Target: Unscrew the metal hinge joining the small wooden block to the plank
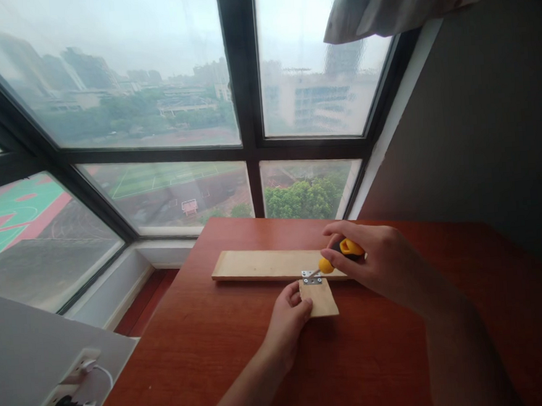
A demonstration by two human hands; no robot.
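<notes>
Right hand (386, 260) grips the yellow screwdriver (344, 252), tip on the hinge (312, 277); left hand (286, 319) pinches the small wooden block (321, 299). If that block shifts, the tip could skid into the left hand.

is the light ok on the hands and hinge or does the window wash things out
Head view: soft overcast daylight, sky through the window nearly blown out, city hazy; the right hand on the screwdriver, the left hand on the wooden block and the hinge are evenly lit, sharp; faint shadows on the table.
</notes>
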